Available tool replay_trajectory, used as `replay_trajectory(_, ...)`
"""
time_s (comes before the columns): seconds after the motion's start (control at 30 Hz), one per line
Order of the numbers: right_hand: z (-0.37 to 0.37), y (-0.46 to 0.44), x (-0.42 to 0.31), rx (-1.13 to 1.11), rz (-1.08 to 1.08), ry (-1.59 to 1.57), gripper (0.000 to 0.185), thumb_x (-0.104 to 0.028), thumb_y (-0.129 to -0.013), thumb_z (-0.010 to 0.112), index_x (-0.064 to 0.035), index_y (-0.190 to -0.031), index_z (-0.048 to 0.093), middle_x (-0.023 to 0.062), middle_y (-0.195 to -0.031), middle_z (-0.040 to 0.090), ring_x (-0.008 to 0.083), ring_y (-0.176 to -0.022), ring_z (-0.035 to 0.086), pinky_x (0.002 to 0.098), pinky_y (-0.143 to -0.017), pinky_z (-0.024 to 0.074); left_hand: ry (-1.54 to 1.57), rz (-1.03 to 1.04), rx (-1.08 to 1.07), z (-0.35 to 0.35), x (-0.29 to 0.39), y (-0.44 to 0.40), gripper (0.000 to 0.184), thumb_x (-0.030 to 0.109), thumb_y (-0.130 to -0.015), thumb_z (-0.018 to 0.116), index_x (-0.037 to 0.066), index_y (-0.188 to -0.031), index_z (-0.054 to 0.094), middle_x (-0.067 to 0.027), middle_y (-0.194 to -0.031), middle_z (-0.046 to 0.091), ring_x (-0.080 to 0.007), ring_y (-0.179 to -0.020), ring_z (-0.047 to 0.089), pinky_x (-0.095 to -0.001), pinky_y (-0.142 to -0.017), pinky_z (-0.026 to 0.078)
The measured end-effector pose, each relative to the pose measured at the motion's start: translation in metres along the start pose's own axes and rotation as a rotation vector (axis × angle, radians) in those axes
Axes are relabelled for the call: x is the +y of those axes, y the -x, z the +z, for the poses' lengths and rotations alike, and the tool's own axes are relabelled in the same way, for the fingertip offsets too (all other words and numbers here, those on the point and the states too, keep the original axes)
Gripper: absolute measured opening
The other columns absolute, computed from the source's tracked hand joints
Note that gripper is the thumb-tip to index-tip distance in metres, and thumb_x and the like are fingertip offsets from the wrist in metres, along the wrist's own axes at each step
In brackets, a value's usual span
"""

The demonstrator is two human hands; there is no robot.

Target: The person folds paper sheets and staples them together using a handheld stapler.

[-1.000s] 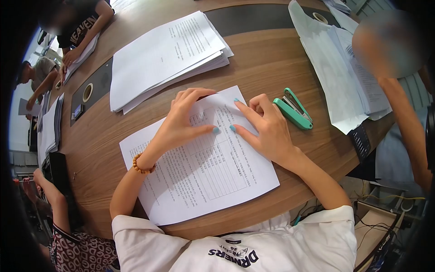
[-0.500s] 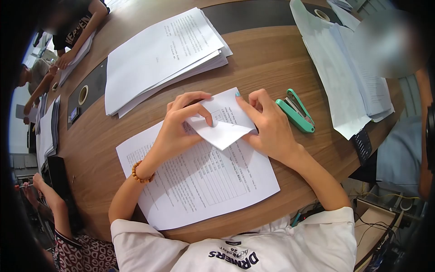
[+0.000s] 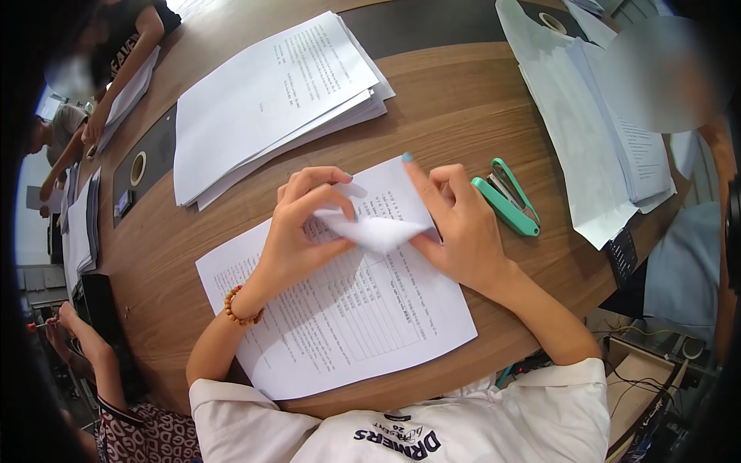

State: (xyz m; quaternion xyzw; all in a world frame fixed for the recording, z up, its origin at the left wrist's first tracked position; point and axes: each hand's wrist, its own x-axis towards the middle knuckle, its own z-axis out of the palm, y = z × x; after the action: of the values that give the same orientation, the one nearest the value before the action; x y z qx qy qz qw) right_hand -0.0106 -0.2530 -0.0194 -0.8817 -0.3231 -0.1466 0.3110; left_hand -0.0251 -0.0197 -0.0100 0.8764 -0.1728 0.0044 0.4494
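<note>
Printed sheets of paper (image 3: 340,309) lie on the table in front of me, with text and a ruled table on top. Their far end is curled up into a white flap (image 3: 384,233) between my hands, slightly blurred. My left hand (image 3: 305,212) curves its fingers and thumb around the flap's left side. On the other side, my right hand (image 3: 463,231) pinches the flap's edge near the thumb, its index finger extended along the far corner. A green stapler (image 3: 505,207) rests just beyond my right hand, its top arm raised.
A thick stack of printed paper (image 3: 270,100) sits farther back. To the right are more papers (image 3: 575,139) on a crumpled white wrapper. A tape roll (image 3: 138,168) and a small dark device (image 3: 124,202) lie at left. Other people sit around the table.
The lifted flap has flattened and become blurred as both hands move it. My hands have shifted slightly toward me. The stapler and stack stay on the table.
</note>
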Motion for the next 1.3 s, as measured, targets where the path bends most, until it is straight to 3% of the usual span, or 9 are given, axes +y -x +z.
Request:
replay_trajectory(0.1,0.000,-0.001,0.004,-0.046,0.057,-0.035,0.059,-0.016,-0.064,0.079,0.0030,-0.116,0.059,0.0071,-0.097,0.045,0.0194,-0.083,0.051,0.0321,-0.065,0.0403,-0.025,0.045,-0.040,0.001,-0.001,0.000,0.029,0.009,-0.059,0.082,0.013,-0.082,0.064,-0.0038,-0.123,0.054,-0.0230,-0.118,0.045,-0.0395,-0.100,0.028)
replay_trajectory(0.17,-0.001,0.000,0.005,-0.077,0.018,0.000,0.060,-0.016,-0.063,0.079,0.0044,-0.115,0.058,0.0076,-0.098,0.045,0.0197,-0.083,0.051,0.0322,-0.065,0.0399,-0.081,0.059,-0.001,0.001,0.003,-0.002,0.025,0.009,-0.057,0.081,0.010,-0.072,0.061,-0.0085,-0.125,0.055,-0.0215,-0.114,0.049,-0.0351,-0.093,0.038)
replay_trajectory(0.27,0.000,-0.001,0.004,-0.060,-0.018,-0.012,0.056,-0.016,-0.063,0.078,0.0035,-0.113,0.060,0.0070,-0.096,0.045,0.0197,-0.084,0.051,0.0329,-0.066,0.0393,-0.054,0.047,0.001,0.000,0.005,-0.003,0.027,0.010,-0.059,0.082,0.015,-0.078,0.064,-0.0041,-0.127,0.054,-0.0229,-0.119,0.045,-0.0395,-0.100,0.028)
replay_trajectory(0.5,0.004,0.002,0.002,0.052,-0.062,0.042,0.047,-0.015,-0.066,0.077,-0.0010,-0.109,0.063,0.0059,-0.095,0.046,0.0188,-0.084,0.051,0.0333,-0.066,0.0393,-0.099,0.033,0.045,0.002,0.007,0.001,0.035,0.013,-0.058,0.085,0.015,-0.087,0.065,-0.0017,-0.114,0.058,-0.0205,-0.110,0.048,-0.0382,-0.097,0.028)
replay_trajectory(0.7,-0.001,-0.001,-0.001,0.027,0.045,-0.022,0.051,-0.015,-0.067,0.077,-0.0017,-0.114,0.061,0.0065,-0.096,0.045,0.0205,-0.084,0.051,0.0331,-0.067,0.0413,0.181,-0.163,0.072,0.005,0.002,0.002,0.036,0.012,-0.056,0.085,0.018,-0.087,0.068,0.0026,-0.106,0.059,-0.0159,-0.104,0.050,-0.0363,-0.095,0.027)
replay_trajectory(0.77,-0.001,-0.002,0.001,-0.002,0.055,-0.023,0.055,-0.014,-0.067,0.078,-0.0024,-0.117,0.060,0.0067,-0.096,0.045,0.0217,-0.083,0.050,0.0334,-0.068,0.0431,-0.177,0.043,-0.011,0.001,0.005,0.001,0.033,0.010,-0.056,0.084,0.018,-0.084,0.070,0.0012,-0.107,0.059,-0.0172,-0.106,0.050,-0.0374,-0.095,0.027)
replay_trajectory(0.97,0.001,-0.001,0.003,-0.030,-0.014,0.027,0.052,-0.013,-0.065,0.077,-0.0039,-0.114,0.063,0.0050,-0.096,0.047,0.0196,-0.084,0.051,0.0338,-0.070,0.0401,-0.110,0.054,0.091,0.003,0.012,-0.002,0.034,0.008,-0.055,0.083,0.019,-0.085,0.072,-0.0021,-0.112,0.059,-0.0217,-0.110,0.048,-0.0387,-0.094,0.028)
replay_trajectory(1.2,0.003,0.002,0.002,0.025,-0.048,0.066,0.050,-0.014,-0.067,0.076,-0.0057,-0.115,0.063,0.0047,-0.098,0.048,0.0193,-0.084,0.051,0.0343,-0.070,0.0405,-0.222,0.079,0.081,0.004,0.009,0.002,0.036,0.012,-0.054,0.086,0.017,-0.087,0.072,-0.0014,-0.105,0.058,-0.0198,-0.106,0.049,-0.0376,-0.092,0.028)
replay_trajectory(1.3,0.002,0.000,-0.001,0.030,0.014,0.003,0.053,-0.014,-0.069,0.076,-0.0045,-0.118,0.060,0.0058,-0.098,0.047,0.0198,-0.083,0.051,0.0344,-0.070,0.0410,-0.100,0.016,0.110,0.007,0.008,0.002,0.038,0.012,-0.053,0.086,0.015,-0.088,0.071,-0.0001,-0.101,0.058,-0.0181,-0.101,0.051,-0.0351,-0.091,0.028)
